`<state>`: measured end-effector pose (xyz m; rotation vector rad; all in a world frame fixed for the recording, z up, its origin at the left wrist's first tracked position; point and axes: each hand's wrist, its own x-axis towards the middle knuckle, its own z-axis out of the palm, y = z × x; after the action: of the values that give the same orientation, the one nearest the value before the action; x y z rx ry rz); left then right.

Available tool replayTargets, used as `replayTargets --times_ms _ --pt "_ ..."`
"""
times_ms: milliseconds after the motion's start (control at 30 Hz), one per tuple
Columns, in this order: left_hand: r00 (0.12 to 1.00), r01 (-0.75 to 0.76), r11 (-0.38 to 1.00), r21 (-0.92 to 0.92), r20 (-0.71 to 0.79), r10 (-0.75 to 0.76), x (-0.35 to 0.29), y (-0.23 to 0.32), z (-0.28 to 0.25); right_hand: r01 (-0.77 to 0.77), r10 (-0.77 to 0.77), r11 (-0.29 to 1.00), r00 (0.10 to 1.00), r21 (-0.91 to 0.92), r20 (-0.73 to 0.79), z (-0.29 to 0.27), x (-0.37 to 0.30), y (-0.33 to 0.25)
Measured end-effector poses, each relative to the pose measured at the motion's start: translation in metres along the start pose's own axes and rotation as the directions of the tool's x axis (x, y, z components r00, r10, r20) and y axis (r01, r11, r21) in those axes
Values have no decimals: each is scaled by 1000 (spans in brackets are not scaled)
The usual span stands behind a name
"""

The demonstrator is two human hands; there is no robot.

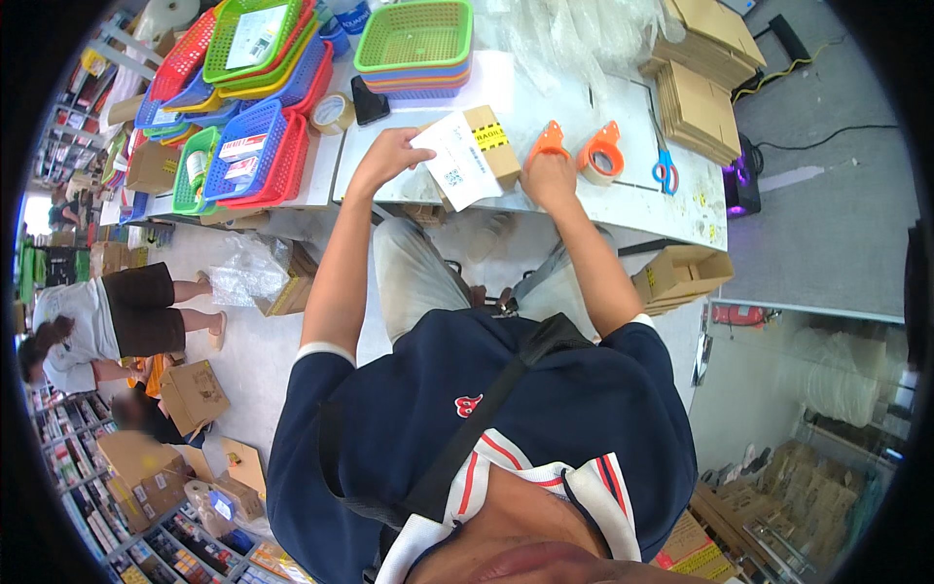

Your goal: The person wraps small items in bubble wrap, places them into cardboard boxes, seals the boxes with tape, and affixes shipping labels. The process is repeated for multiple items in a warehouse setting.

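My left hand [391, 159] pinches the left edge of a white printed sheet [455, 161] with a square code on it. The sheet lies over part of a small brown cardboard box [500, 162] near the table's front edge. Yellow-and-black tape runs across the box's top. Just right of the box, my right hand [551, 181] is closed at the near end of an orange tape dispenser [550, 138]; its fingertips are mostly hidden. A second orange tape dispenser [601, 153] with a tape roll lies to its right.
Scissors [665, 173] and flat cardboard stacks [697, 112] are on the right. A phone [370, 101], a tape roll [333, 114] and stacked baskets [413, 39] stand behind and left. Bubble wrap [574, 44] covers the back. Two people are at the left, beyond the table.
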<state>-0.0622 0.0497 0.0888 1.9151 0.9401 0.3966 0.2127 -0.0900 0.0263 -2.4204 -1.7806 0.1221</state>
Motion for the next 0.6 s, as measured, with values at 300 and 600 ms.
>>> replayTargets --times_ms 300,600 --pt "844 -252 875 414 -348 408 8 -30 48 97 -39 988 909 120 -414 12 -11 19" --pt "923 -92 776 624 -238 301 15 -21 81 -268 264 962 961 -49 -78 0 8 92"
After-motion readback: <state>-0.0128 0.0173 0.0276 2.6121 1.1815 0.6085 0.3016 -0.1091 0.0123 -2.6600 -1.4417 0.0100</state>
